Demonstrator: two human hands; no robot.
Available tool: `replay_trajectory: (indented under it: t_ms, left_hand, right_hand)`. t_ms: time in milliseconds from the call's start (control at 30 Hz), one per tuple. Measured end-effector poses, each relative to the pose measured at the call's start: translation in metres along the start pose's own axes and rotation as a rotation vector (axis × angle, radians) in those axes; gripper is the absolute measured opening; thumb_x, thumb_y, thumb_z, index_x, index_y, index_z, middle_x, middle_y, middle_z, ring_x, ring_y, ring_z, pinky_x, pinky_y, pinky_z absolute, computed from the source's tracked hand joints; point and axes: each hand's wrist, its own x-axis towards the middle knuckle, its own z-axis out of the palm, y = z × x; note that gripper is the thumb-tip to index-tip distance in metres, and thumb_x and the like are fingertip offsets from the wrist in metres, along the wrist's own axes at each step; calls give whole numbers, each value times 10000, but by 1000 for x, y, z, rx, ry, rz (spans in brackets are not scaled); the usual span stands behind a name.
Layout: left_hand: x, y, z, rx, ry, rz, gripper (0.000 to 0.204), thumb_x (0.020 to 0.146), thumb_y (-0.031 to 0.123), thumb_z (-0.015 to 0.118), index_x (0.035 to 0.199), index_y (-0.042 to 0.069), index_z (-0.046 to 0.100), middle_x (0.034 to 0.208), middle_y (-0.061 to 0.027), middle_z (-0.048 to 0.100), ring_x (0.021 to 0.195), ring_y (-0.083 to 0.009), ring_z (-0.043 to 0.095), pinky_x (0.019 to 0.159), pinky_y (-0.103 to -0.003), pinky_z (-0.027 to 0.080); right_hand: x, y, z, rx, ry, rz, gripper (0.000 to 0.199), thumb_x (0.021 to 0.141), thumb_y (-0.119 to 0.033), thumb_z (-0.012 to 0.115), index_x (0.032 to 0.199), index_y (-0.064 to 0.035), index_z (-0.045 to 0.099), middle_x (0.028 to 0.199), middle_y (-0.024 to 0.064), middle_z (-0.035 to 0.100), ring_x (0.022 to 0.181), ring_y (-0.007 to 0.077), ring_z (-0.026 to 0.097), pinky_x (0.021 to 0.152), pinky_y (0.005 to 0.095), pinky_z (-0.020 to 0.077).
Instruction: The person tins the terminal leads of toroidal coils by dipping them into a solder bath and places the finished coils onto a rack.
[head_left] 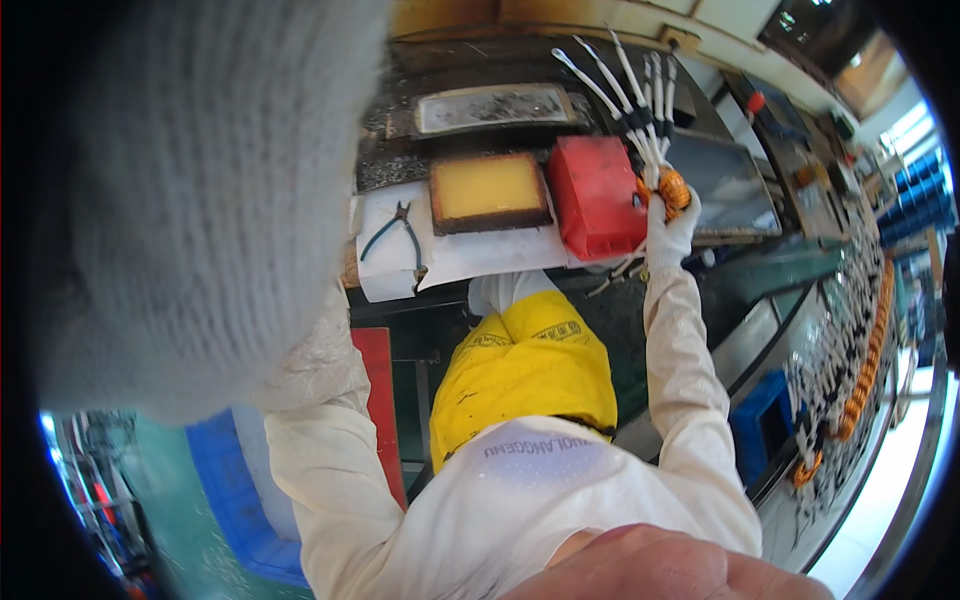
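Note:
My right hand, in a white glove, is closed around an orange wire-wound coil. From the coil, white-sleeved leads with black bands fan away from me over the bench, their far tips silvery. Close to the camera, my gloved left hand fills the upper left as a blur; its fingers cannot be made out. A red box-shaped block stands just left of the coil. Beside it is a dark-rimmed pan of yellowish material. Green-handled cutters lie with handles spread on white paper.
Behind the yellow-filled pan sits a rectangular metal-topped tray. To the right, a rack holds many more orange coils with white leads, near a blue bin. A blue crate stands at lower left, next to a red panel.

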Motion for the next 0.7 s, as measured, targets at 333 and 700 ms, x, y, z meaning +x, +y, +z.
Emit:
replay_trajectory:
  t_ms: [333,700]
  left_hand:
    - [-35,-26,106,-420,-239,27,303,857,143,683,1149,64,660,974,-132,704,864,-271,694,792,-340,562]
    - [-87,10,253,-34,-318,334,528,802,199,664,1310,111,549,1408,-131,496,1302,-327,468,1111,-458,370]
  right_hand:
    - [1,12,-9,-52,45,-67,539,876,-121,723,1329,-23,448,1149,121,595,1035,210,613,937,322,475]
    - [-6,-4,-10,-242,95,-63,550,856,-168,736,1324,-85,458,1134,130,625,1016,263,657,881,349,515]
